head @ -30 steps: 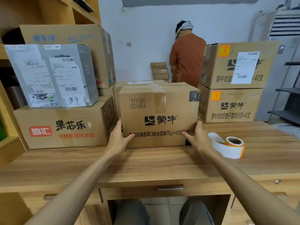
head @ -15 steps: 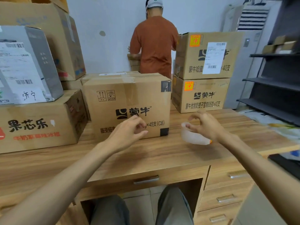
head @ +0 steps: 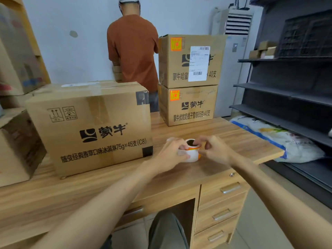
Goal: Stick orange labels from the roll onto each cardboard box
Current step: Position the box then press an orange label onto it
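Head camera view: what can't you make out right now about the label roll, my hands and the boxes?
- Label roll: mostly covered by the left hand gripping it, so its loose end is hidden.
- Right hand: it is too small to tell whether its fingers pinch a label.
- Left-edge boxes: cut off by the frame and blurred, so any labels can't be seen.
- Shipping slip: the print is too small to read.

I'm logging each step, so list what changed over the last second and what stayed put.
Both hands let go of the front box and moved right to the label roll: the left hand now grips its side, the right hand pinches at its top rim. The front box stayed on the desk; the two stacked boxes keep their orange labels.
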